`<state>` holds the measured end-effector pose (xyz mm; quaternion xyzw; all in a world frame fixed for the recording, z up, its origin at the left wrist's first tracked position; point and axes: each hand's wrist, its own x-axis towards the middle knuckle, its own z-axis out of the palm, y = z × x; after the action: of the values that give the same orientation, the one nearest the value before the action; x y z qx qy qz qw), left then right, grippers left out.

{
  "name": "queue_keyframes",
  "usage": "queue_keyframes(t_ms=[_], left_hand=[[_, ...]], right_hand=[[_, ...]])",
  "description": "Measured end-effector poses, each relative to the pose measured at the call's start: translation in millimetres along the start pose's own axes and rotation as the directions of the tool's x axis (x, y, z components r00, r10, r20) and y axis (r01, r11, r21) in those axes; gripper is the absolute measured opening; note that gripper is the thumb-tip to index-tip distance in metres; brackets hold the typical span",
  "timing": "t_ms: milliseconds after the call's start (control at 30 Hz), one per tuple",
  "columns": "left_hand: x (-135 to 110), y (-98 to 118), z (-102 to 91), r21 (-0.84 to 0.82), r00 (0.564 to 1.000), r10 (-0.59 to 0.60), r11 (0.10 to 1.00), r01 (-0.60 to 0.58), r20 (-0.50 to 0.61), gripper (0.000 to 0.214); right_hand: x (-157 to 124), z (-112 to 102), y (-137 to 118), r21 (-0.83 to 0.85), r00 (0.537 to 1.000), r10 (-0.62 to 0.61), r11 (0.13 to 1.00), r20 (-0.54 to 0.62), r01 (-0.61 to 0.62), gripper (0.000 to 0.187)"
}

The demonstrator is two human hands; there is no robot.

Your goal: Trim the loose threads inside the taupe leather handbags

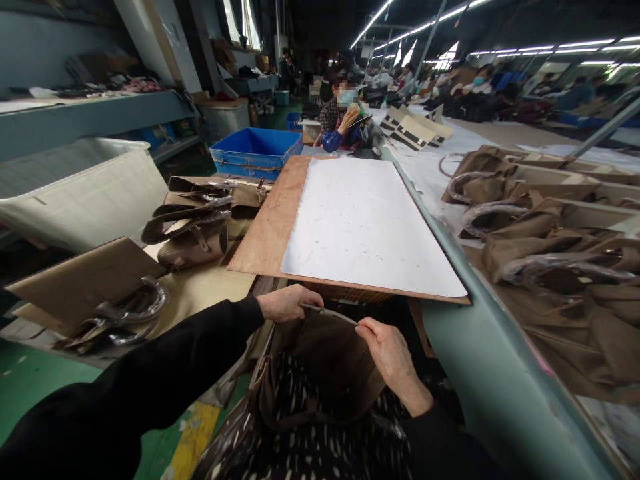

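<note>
A brown handbag (333,363) rests on my lap, below the near edge of a wooden board. My left hand (287,303) pinches the left part of its upper edge. At the right end of that same edge, my right hand (393,353) grips it between thumb and fingers. The edge is stretched between both hands and looks like a pale strip. A dark patterned apron (320,447) lies under the bag. The bag's lower part fades into shadow.
The wooden board (265,233) carries a white sheet (365,220). Brown bags (565,267) line the right table; bag pieces (195,220) are stacked left. A blue bin (257,150) and white bin (85,193) stand beyond. A masked person (345,113) sits across the board.
</note>
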<state>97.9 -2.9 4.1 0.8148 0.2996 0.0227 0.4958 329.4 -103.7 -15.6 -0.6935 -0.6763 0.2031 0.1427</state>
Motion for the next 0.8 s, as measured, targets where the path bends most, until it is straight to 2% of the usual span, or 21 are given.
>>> queue_keyframes(t_ms=[100, 233, 300, 400, 500, 567, 800], left_hand=[[0, 1, 1.7, 0.058, 0.999, 0.032, 0.998, -0.032, -0.016, 0.044], [1, 4, 2.9, 0.186, 0.994, 0.026, 0.982, -0.007, -0.102, 0.045], [0, 9, 2.7, 0.281, 0.99, 0.067, 0.959, -0.029, -0.127, 0.046], [-1, 19, 2.6, 0.448, 0.985, 0.15, 0.889, -0.098, -0.083, 0.036], [0, 24, 4.4, 0.561, 0.989, 0.144, 0.822, -0.102, -0.032, 0.018], [2, 24, 6.5, 0.572, 0.99, 0.134, 0.816, -0.085, -0.043, 0.009], [16, 19, 14.7, 0.432, 0.973, 0.111, 0.902, -0.014, -0.201, 0.006]], right_hand=[[3, -2, -1, -0.031, 1.0, 0.007, 0.999, 0.023, -0.007, 0.027], [3, -3, -15, -0.172, 1.0, 0.024, 0.985, 0.009, -0.022, 0.025], [2, -3, -23, -0.218, 0.999, 0.029, 0.975, -0.013, -0.031, 0.024], [0, -1, -29, -0.227, 0.999, 0.012, 0.974, -0.035, -0.019, 0.024], [-2, -1, -29, -0.214, 0.999, -0.002, 0.977, -0.038, -0.006, 0.025], [-3, -2, -28, -0.216, 1.0, 0.004, 0.976, -0.03, -0.01, 0.025], [1, 4, -35, -0.314, 1.0, 0.003, 0.949, -0.031, -0.012, 0.019]])
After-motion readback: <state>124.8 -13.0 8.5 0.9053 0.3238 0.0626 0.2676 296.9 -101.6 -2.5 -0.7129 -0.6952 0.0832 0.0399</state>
